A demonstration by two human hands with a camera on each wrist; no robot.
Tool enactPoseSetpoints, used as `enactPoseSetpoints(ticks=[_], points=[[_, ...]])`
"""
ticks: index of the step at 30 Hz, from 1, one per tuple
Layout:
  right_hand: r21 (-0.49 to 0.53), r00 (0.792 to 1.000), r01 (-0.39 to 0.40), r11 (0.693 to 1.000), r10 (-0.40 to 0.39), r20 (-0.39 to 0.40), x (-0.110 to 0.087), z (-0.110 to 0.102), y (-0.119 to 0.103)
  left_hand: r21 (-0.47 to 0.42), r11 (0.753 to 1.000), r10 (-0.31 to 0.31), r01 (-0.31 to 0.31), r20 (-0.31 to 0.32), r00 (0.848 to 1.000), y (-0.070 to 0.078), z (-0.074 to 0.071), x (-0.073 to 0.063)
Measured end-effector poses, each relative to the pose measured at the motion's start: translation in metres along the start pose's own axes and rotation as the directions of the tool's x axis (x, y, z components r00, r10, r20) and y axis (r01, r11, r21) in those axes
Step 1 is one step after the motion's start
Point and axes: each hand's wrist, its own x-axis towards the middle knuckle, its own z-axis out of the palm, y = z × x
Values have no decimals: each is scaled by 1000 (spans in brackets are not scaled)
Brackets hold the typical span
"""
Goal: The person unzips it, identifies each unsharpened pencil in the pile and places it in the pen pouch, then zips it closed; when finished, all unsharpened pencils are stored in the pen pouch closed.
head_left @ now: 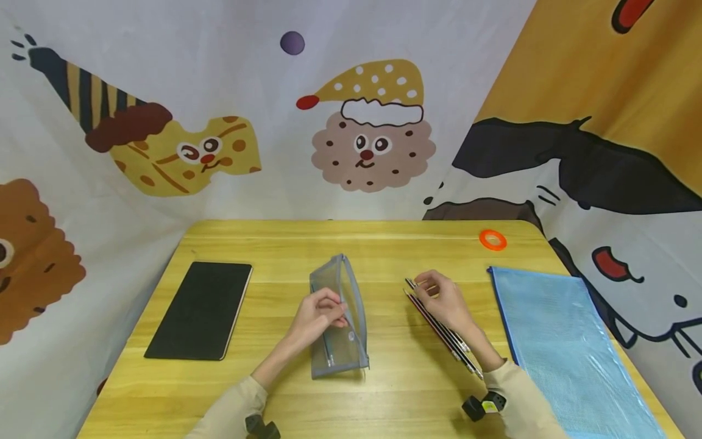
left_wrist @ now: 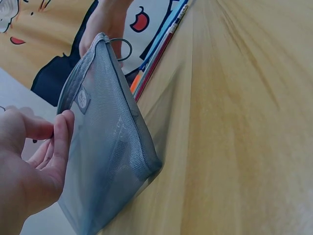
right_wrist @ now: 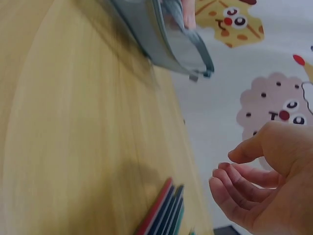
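My left hand (head_left: pixel 318 316) pinches the upper edge of a grey mesh pencil case (head_left: pixel 344 352), which stands tilted with its zip side gaping to the right. Through the mesh a slim pen (head_left: pixel 328 349) shows inside the case. A small bundle of pencils (head_left: pixel 445 337), dark ones and a red one, lies slantwise on the table. Over their far ends hovers my right hand (head_left: pixel 445 303), its fingers loosely bent. In the right wrist view that hand has nothing between thumb and fingertips, and the pencils (right_wrist: pixel 164 210) lie apart from it.
On the left lies a black notebook (head_left: pixel 200 311). A blue mesh zip folder (head_left: pixel 565 341) covers the right side of the wooden table (head_left: pixel 274 402). An orange roll of tape (head_left: pixel 493 240) sits near the back right corner. Behind the table hangs a cartoon-print cloth (head_left: pixel 241 55).
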Motion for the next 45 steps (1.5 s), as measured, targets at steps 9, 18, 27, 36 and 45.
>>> enactPoseSetpoints(ticks=[9,18,27,36,45], points=[[-40,1000,-17,999,16,-19,-10,-8,28,13,1000,-9,9,2,1000,1,0,-1],[-110,1000,-18,994,17,-12,-20,-4,43,2,1000,-15,14,10,1000,-3,0,-1],[-147,999,19,989,-25,-36,-21,-1,48,-2,1000,-2,2,12,1000,-3,0,-1],[-241,999,35,970,-44,-32,-19,4,48,1,1000,-8,8,5,1000,-3,1,0],[-350,984,128,928,-163,-72,-19,9,47,9,1000,3,-3,19,1000,-4,1,2]])
